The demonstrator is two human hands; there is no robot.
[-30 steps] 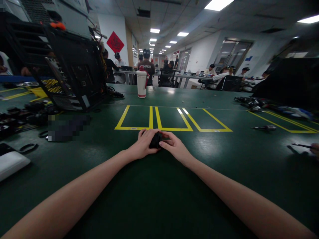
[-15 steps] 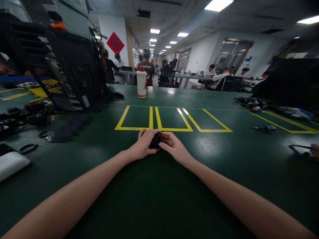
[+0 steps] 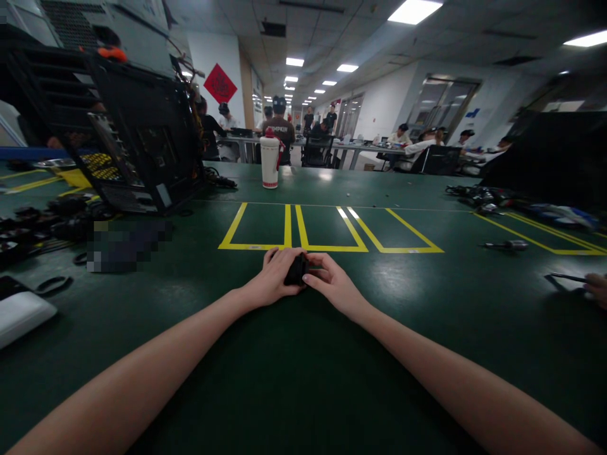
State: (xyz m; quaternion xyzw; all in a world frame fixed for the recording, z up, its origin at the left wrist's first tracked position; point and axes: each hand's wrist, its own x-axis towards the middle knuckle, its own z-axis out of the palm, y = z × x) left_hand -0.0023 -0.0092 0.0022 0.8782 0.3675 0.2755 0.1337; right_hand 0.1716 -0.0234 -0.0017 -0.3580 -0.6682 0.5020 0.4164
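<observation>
A small black block-like object rests low over the green table, between my two hands; its exact kind does not show. My left hand is wrapped over its left side and top, fingers closed round it. From the other side my right hand grips its right end, with the thumb in front and the fingers behind. Just beyond the hands lie rectangles of yellow tape on the tabletop.
An open black computer case stands at the left, with dark cables near it. Farther back is a white tumbler. A screwdriver-like tool lies at the right, and another person's hand holds a thin dark tool there.
My hands and the black object stay almost in place. At the right edge, the other person's hand and thin tool have shifted slightly left.
</observation>
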